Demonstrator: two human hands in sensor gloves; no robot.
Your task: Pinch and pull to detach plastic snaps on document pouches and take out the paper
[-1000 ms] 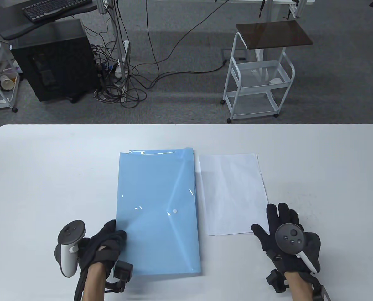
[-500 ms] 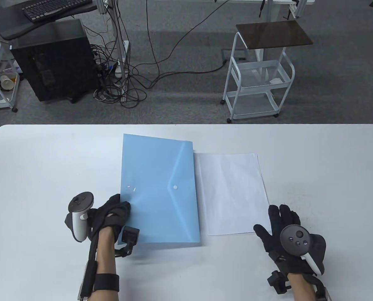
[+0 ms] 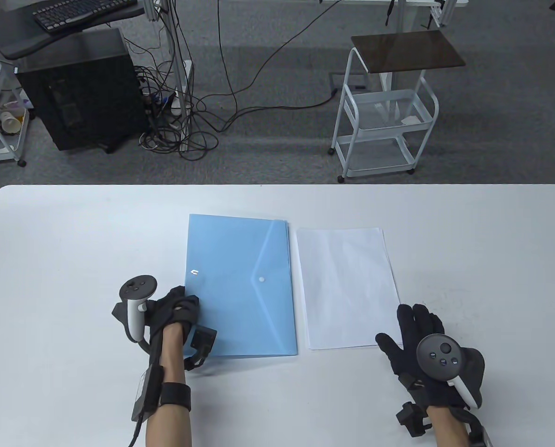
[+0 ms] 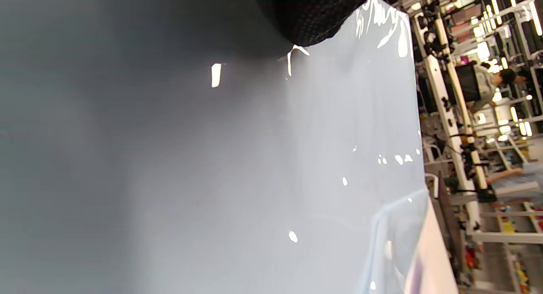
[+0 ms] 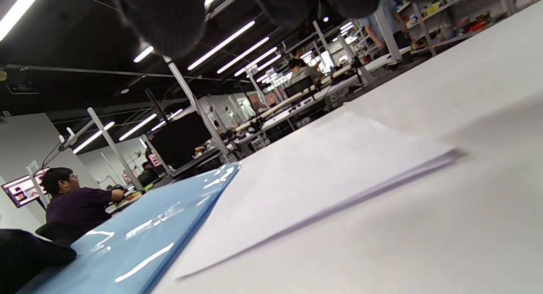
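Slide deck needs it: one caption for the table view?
Left hand grips blue pouch by its edge; right hand rests open beside the paper stack.

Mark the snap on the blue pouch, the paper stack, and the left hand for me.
snap [image 3: 261,279]: table view, the white button itself.
paper stack [image 3: 347,284]: table view, middle of top sheet.
left hand [image 3: 177,309]: table view, gloved knuckles.

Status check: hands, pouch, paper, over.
Left hand grips blue pouch at its near-left edge. Right hand open, fingertips at the near-right corner of the paper stack. White snap looks closed. Nothing in the way.
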